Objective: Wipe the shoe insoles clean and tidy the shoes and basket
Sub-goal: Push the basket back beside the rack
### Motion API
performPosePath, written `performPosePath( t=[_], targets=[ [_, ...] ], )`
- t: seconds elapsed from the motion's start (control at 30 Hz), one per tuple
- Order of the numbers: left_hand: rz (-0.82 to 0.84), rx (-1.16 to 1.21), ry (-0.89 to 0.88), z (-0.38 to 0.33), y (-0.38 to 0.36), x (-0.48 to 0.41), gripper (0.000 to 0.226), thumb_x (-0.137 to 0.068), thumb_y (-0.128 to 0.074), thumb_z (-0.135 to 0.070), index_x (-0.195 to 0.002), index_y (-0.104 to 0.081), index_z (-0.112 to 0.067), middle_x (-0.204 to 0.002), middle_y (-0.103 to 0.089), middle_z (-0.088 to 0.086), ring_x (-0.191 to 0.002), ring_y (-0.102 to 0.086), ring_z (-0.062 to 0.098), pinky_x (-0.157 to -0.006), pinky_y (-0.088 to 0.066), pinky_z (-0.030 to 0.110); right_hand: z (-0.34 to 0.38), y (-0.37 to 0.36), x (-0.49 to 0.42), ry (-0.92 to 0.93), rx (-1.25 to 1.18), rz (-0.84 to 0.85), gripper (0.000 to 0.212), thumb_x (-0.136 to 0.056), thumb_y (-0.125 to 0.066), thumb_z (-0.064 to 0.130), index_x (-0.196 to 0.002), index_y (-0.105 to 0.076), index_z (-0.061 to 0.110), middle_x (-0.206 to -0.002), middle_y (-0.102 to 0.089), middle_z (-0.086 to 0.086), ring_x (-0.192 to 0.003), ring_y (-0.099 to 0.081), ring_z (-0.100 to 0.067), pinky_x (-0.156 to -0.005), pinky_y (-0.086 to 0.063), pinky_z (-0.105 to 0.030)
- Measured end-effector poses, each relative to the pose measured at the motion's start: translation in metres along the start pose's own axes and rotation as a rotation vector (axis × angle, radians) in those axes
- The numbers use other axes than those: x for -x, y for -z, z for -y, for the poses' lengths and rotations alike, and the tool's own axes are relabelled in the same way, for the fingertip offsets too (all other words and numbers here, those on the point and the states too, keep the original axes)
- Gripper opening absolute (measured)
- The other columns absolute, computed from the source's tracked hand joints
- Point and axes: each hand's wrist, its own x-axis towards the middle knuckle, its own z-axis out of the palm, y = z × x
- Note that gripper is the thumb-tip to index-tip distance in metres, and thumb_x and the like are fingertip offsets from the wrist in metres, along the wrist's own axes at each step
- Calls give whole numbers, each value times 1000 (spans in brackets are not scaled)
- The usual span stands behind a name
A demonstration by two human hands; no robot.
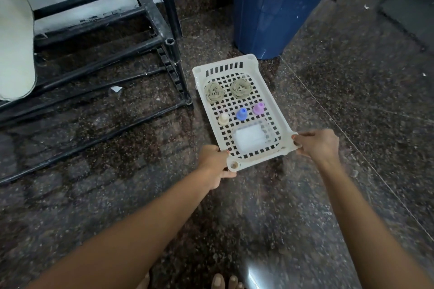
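Both hands [213, 162] [317, 145] grip the basket's [279, 105] near corners.

dark speckled stone floor [352, 101], blue bucket [277, 14], black metal rack [150, 12], paper scrap [116, 88]

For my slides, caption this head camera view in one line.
Left hand and right hand grip the near end of a white basket of coiled laces and small bottles, beside a blue bucket.
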Motion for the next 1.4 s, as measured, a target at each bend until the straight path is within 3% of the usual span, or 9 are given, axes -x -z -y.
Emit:
performPosePath(
  t=[0.1, 0.27, 0.43, 0.53, 0.73, 0.97, 1.1, 1.27, 1.4],
  targets=[
    [-12, 51, -8, -18, -1, -12, 12, -97, -46, -2, -104, -56, -2, -118, -61, 18, -87, -60, 28, -38, -49, 30, 23, -9, -13, 34, -36, -34, 16, -77, -69, 6, -92, -69, -1, -89, -69, -18, -65, -64, -26, -77, -56, -40],
    [-62, 113, -15, -49, 1, -30, 8, -96, -46, 0, -93, -53, -4, -108, -60, 15, -75, -60, 27, -37, -49, 31, 57, -25, -34, 95, -84, -38, 17, -79, -65, 2, -95, -68, -3, -89, -68, -15, -53, -56, -16, -54, -56, -25],
    [-131, 88, -87, -67, 3, -50, 23, -94, -51, -2, -117, -51, 2, -123, -54, 16, -97, -61, 31, -47, -51, 32, 78, -44, -48, 145, -126, -69, 20, -78, -67, 3, -97, -67, -3, -98, -68, -19, -79, -65, -26, -76, -56, -37],
    [-164, 118, -122, -76, 6, -59, 27, -94, -54, -7, -119, -51, 3, -125, -54, 18, -100, -61, 34, -47, -54, 32, 87, -54, -56, 149, -163, -77, 20, -78, -68, 4, -97, -68, -2, -101, -67, -19, -86, -66, -29, -83, -54, -39],
    [-217, 187, -206, -88, 13, -72, 29, -93, -56, -12, -113, -56, 10, -119, -60, 20, -73, -61, 26, -67, -55, 32, 98, -76, -66, 138, -245, -85, 22, -76, -71, 5, -96, -68, -1, -100, -68, -17, -90, -65, -28, -87, -52, -36],
    [-295, 221, -219, -87, 10, -73, 22, -90, -61, -8, -108, -62, 5, -112, -65, 14, -74, -57, 17, -59, -43, 24, 110, -98, -68, 29, -518, -45, 26, -77, -69, 1, -103, -65, 1, -101, -66, -14, -80, -63, -18, -77, -54, -27],
    [-318, 241, -169, -89, 7, -72, 27, -91, -61, -12, -113, -60, 2, -113, -63, 12, -84, -54, 22, -68, -38, 24, 118, -105, -69, 48, -555, -5, 34, -80, -65, 1, -114, -60, 2, -108, -65, -14, -81, -59, -14, -67, -49, -18],
    [-373, 187, -199, -86, 4, -71, 29, -93, -58, -15, -114, -60, 4, -115, -63, 16, -104, -60, 32, -72, -43, 31, 116, -109, -55, 169, -346, -69, 36, -87, -56, 6, -122, -55, 5, -111, -63, -8, -89, -56, -14, -73, -39, -13],
    [-404, 121, -251, -81, 2, -59, 31, -96, -51, -16, -116, -59, 7, -118, -62, 20, -108, -60, 33, -88, -50, 37, 100, -120, -25, 373, -68, -245, 30, -92, -48, 14, -119, -54, 2, -124, -50, -11, -112, -46, -25, -88, -33, -25]
  ],
)
